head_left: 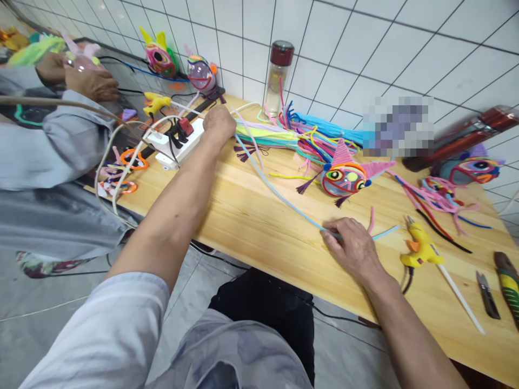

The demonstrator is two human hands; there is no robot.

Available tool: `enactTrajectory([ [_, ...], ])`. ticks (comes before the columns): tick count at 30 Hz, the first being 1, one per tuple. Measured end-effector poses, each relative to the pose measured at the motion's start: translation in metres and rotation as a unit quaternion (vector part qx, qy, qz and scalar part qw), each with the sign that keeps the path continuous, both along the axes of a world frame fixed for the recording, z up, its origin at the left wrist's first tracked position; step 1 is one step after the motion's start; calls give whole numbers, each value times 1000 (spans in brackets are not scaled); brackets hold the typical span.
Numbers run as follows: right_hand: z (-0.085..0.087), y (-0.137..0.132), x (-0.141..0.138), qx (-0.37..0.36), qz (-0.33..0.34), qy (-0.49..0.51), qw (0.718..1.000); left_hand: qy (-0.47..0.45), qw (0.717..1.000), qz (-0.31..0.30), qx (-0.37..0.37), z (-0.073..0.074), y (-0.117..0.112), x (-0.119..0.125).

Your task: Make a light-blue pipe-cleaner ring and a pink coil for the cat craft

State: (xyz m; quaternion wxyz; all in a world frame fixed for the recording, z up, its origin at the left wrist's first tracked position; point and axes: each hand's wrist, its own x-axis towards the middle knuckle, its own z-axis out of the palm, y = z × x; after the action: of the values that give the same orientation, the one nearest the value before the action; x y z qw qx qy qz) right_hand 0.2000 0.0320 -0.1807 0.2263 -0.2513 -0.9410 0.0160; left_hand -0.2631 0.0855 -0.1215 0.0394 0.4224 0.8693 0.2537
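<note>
A long light-blue pipe cleaner (279, 195) stretches between my hands, low over the wooden table. My left hand (219, 125) is closed at its far end, beside a white power strip (190, 141) and the ends of a bundle of coloured pipe cleaners (271, 135); its fingertips are partly hidden. My right hand (352, 246) has thumb and fingers closed around the strand near its other end, which sticks out past the knuckles. Beyond my right hand stands a clear ball-shaped animal head (344, 181) with pink pointed ears and ringed eyes.
To the right lie a yellow glue gun (422, 246) with a glue stick, small snips (487, 296) and dark-handled pliers (508, 283). A lidded bottle (279, 78) stands by the tiled wall. At left, a co-worker's hands (87, 81) hold a pink-eared ball. White cables (117, 178) hang nearby.
</note>
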Motion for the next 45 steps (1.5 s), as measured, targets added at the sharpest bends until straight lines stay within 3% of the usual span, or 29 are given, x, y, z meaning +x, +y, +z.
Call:
enactTrajectory([
  [3,0,1,1,7,-5,-3,1000,-34,997,69,-25,-2,5,-1],
  [8,-3,2,0,-7,-20,1,1000,-16,996,93,-2,-3,6,8],
  [12,-5,4,1,-16,-30,2,999,49,991,119,35,9,2,25],
  [13,-6,4,1,-18,-31,1,999,68,993,90,44,15,0,34],
  [15,-7,5,1,-20,-32,2,999,104,993,-29,39,26,-7,60],
  [17,-8,5,0,-16,-28,4,999,112,988,-101,34,31,-19,97],
  [18,-8,5,0,-14,-27,5,1000,122,977,-172,29,31,-28,119],
  [22,-8,4,-2,-10,-26,4,1000,162,910,-382,25,4,-71,196],
  [25,-8,3,-2,-5,-22,6,1000,178,860,-478,17,-26,-96,224],
  [28,-7,1,-4,-4,-19,13,1000,191,837,-512,7,-45,-102,229],
  [32,-5,-1,-6,-6,-16,24,1000,203,823,-530,12,-52,-94,225],
  [37,0,1,-4,-12,-15,20,1000,203,831,-516,40,-54,-88,217],
  [45,-2,4,0,12,-18,15,1000,135,856,-499,-6,-44,-89,201],
])
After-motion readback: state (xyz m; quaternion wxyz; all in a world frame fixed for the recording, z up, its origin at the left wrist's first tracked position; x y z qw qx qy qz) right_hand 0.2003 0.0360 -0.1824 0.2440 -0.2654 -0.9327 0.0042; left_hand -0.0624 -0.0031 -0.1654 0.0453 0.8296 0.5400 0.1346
